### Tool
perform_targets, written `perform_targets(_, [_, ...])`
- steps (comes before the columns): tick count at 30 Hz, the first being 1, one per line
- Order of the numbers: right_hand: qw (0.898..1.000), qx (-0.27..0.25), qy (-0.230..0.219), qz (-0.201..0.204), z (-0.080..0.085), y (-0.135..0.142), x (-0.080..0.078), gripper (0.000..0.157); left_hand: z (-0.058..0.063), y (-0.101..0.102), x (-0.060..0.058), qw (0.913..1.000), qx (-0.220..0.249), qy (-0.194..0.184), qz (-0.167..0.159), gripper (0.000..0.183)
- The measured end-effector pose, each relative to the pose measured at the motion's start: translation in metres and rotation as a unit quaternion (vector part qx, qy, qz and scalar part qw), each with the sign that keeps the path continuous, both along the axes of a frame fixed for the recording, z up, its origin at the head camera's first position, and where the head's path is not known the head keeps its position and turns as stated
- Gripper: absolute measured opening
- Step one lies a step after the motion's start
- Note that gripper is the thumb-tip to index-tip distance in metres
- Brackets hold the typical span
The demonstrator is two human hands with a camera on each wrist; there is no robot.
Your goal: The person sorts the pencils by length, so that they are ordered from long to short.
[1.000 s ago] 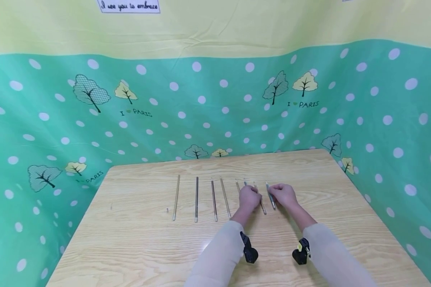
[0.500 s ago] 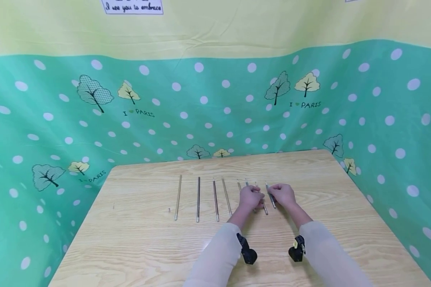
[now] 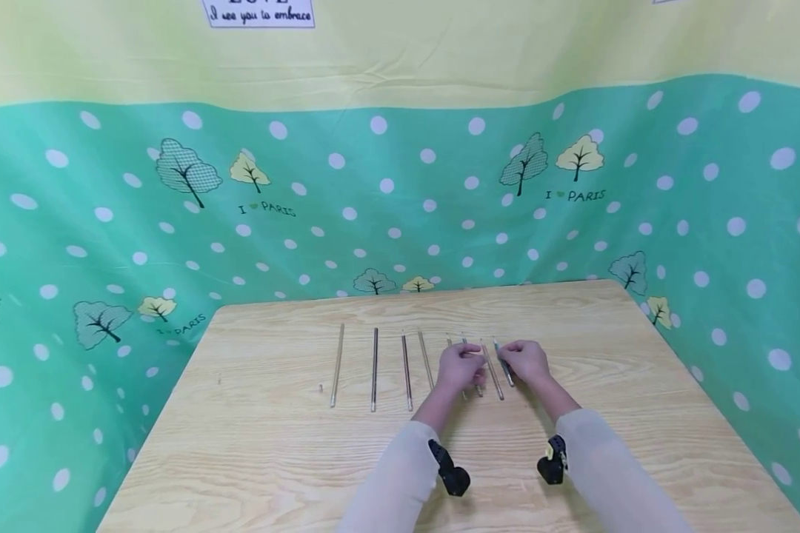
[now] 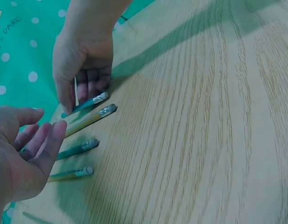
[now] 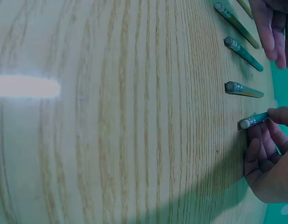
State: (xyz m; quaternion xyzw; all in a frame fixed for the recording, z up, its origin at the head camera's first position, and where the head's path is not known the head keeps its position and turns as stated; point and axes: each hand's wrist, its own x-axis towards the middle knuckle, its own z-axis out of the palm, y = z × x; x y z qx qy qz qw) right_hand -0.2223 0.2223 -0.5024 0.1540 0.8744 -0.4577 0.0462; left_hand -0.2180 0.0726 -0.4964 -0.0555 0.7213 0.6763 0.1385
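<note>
Several eraser-tipped pencils lie in a spaced row on the wooden table. At the row's right end, my right hand (image 3: 527, 361) pinches a teal pencil (image 5: 257, 119) between thumb and fingers, its eraser end pointing toward me. To its left lies a yellowish-brown pencil (image 3: 494, 374), held by neither hand. My left hand (image 3: 458, 367) hovers over the neighbouring pencils, fingers loosely bent and holding nothing. In the left wrist view its fingertips overlap the yellowish-brown pencil. Partly beneath that hand are another teal pencil (image 4: 79, 149) and a yellowish one (image 4: 74, 174), their far parts hidden in that view.
Farther left on the table (image 3: 253, 444) lie a dark red pencil (image 3: 407, 371), a black pencil (image 3: 375, 370) and a tan pencil (image 3: 337, 366). A tiny object (image 3: 321, 388) lies beside the tan one. Green dotted cloth (image 3: 400, 192) hangs behind the table and at its sides.
My left hand has let go of the yellowish-brown pencil and shifted slightly left, its fingers loosening. My right hand keeps pinching the teal pencil. The head view has turned slightly left.
</note>
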Motion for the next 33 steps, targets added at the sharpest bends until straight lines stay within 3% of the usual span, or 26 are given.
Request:
perform_targets(6, [1.0,0.006,-0.006,0.002,-0.001,0.001,-0.003,0.03,-0.001,-0.014,0.002,0.9999,0.002,0.005,-0.013,0.031])
perform_targets(16, [1.0,0.011,-0.012,0.002,0.0,-0.001,-0.002,0.03,0.007,-0.036,0.005,0.9995,0.02,0.005,-0.025,0.03])
perform_targets(23, [1.0,0.016,-0.003,0.003,0.001,-0.003,-0.001,0.029,0.016,-0.051,0.011,0.9993,0.021,0.022,-0.019,0.032])
perform_targets(33, [1.0,0.019,-0.002,0.004,-0.004,-0.002,-0.003,0.029,0.018,-0.077,0.016,0.9996,0.012,0.023,-0.006,0.031])
